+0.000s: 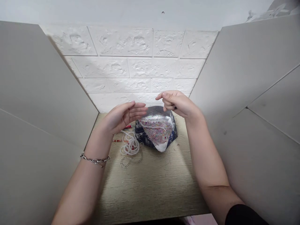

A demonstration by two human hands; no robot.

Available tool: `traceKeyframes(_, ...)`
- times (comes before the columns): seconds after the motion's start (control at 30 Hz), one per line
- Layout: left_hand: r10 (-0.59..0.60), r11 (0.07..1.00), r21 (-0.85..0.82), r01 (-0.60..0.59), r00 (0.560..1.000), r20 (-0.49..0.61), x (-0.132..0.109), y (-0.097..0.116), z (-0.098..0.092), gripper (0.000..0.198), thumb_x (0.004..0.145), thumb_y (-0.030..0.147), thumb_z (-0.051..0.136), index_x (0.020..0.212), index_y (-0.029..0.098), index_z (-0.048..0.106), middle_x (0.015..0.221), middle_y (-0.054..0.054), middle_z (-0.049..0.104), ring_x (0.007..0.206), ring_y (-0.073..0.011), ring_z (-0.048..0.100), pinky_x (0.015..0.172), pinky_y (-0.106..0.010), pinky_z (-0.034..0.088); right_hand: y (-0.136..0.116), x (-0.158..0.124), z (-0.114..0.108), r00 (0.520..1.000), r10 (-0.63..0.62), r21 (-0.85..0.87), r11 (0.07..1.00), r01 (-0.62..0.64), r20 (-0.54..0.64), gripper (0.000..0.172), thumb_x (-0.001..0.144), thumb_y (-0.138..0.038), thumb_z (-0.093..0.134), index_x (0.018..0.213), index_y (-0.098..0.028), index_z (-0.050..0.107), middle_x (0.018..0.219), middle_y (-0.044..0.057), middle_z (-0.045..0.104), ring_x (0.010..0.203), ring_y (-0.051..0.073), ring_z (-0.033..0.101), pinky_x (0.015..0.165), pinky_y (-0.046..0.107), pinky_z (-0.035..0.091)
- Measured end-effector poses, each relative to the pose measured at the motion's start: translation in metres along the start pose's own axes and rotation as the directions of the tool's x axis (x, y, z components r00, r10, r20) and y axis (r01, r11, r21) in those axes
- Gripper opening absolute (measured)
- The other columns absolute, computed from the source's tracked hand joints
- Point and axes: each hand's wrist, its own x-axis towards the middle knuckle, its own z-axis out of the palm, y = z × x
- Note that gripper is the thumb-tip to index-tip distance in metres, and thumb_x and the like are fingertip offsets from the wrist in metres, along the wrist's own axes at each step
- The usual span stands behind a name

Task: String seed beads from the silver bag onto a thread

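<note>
An open foil pouch (pixel 156 131) with a dark blue patterned outside lies on the wooden table (pixel 150 184), full of small pink and multicoloured beads. My left hand (pixel 125 116) hovers just left of the pouch mouth, fingers pressed together and pointing right; whether it holds anything is hidden. My right hand (pixel 177 103) hangs above the pouch's far right rim, thumb and fingertips pinched together on something too small to name. A metal chain bracelet (pixel 95 160) circles my left wrist.
Strands of white and clear beads (pixel 130 149) lie on the table left of the pouch, with a few red beads (pixel 127 127) beside them. Grey partition panels (pixel 35 118) close in both sides, and a white brick-pattern wall (pixel 140 72) stands behind.
</note>
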Motion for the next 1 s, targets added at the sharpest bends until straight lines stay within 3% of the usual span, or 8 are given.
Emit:
traceKeyframes(0.1,0.052,0.996,-0.064,-0.056,0.996,-0.071,0.001,0.001,0.000,0.030,0.084,0.023,0.042,0.081,0.010,0.068,0.090,-0.008,0.069,0.085,-0.0145,0.064,0.075,-0.022,0.050,0.000,0.002,-0.008,0.974,-0.069,0.160,0.982,0.105,-0.216,0.021,0.079,-0.038,0.051,0.081,-0.018,0.054,0.046,-0.011,0.018,0.035,0.002,0.019,0.050,0.020,0.041)
traceKeyframes(0.23,-0.022,0.999,0.022,0.024,0.996,-0.082,-0.002,0.005,-0.005,0.030,0.084,0.025,0.042,0.073,0.011,0.067,0.075,-0.007,0.069,0.062,-0.0098,0.063,0.057,-0.019,0.049,-0.001,0.004,-0.024,0.851,-0.070,0.309,0.914,0.264,-0.521,0.015,0.083,-0.035,0.045,0.081,-0.021,0.050,0.045,-0.011,0.024,0.033,0.002,0.021,0.051,0.018,0.041)
traceKeyframes(0.4,-0.011,0.990,0.140,0.016,0.999,-0.036,0.000,0.002,-0.010,0.021,0.080,0.024,0.051,0.077,0.011,0.067,0.085,-0.009,0.069,0.075,-0.0121,0.064,0.066,-0.018,0.049,-0.001,0.005,-0.041,0.694,0.032,0.419,0.817,0.397,-0.719,0.015,0.086,-0.028,0.036,0.080,-0.020,0.047,0.069,-0.005,0.056,0.048,0.002,0.048,0.063,0.019,0.045)
traceKeyframes(0.5,-0.001,0.992,0.123,0.001,1.000,-0.005,0.002,-0.001,-0.013,0.023,0.081,0.025,0.049,0.079,0.011,0.067,0.087,-0.009,0.069,0.083,-0.0133,0.063,0.073,-0.019,0.049,0.001,0.003,-0.043,0.583,-0.072,0.239,0.866,0.440,-0.809,0.020,0.087,-0.034,0.031,0.085,-0.020,0.045,0.094,0.000,0.059,0.073,0.006,0.059,0.074,0.024,0.045)
traceKeyframes(0.67,0.026,0.939,0.345,-0.009,0.999,-0.044,-0.003,0.006,-0.023,0.018,0.074,0.029,0.058,0.071,0.014,0.068,0.064,-0.004,0.064,0.059,-0.0085,0.057,0.058,-0.017,0.047,-0.001,0.001,-0.044,0.265,-0.428,-0.344,0.886,0.310,-0.864,0.026,0.085,-0.037,0.029,0.087,-0.018,0.047,0.105,0.005,0.055,0.094,0.011,0.055,0.083,0.029,0.040)
traceKeyframes(0.73,0.074,0.864,0.502,-0.028,0.995,-0.072,-0.008,0.011,-0.024,0.017,0.072,0.029,0.061,0.072,0.014,0.069,0.060,-0.003,0.062,0.055,-0.0075,0.053,0.054,-0.017,0.044,-0.001,0.001,-0.045,0.223,-0.514,-0.456,0.850,0.264,-0.828,0.026,0.085,-0.035,0.028,0.083,-0.017,0.047,0.099,0.006,0.055,0.092,0.011,0.055,0.083,0.028,0.040)
traceKeyframes(0.83,0.145,0.792,0.607,-0.063,0.986,-0.086,-0.016,0.019,-0.022,0.017,0.071,0.030,0.061,0.073,0.015,0.069,0.061,-0.003,0.061,0.055,-0.0089,0.052,0.053,-0.019,0.043,-0.001,0.002,-0.043,0.335,-0.540,-0.483,0.841,0.244,-0.772,0.026,0.086,-0.032,0.027,0.080,-0.017,0.047,0.080,0.004,0.055,0.074,0.010,0.055,0.072,0.026,0.043)
traceKeyframes(1.0,0.483,0.746,0.571,-0.343,0.869,-0.108,-0.026,0.018,-0.002,0.019,0.077,0.034,0.055,0.069,0.023,0.069,0.045,0.003,0.041,0.050,-0.0080,0.042,0.047,-0.019,0.034,-0.005,-0.002,-0.020,0.889,-0.246,-0.575,0.818,-0.023,-0.385,0.021,0.081,-0.030,0.043,0.083,-0.016,0.058,0.071,0.002,0.054,0.061,0.010,0.049,0.058,0.024,0.039)
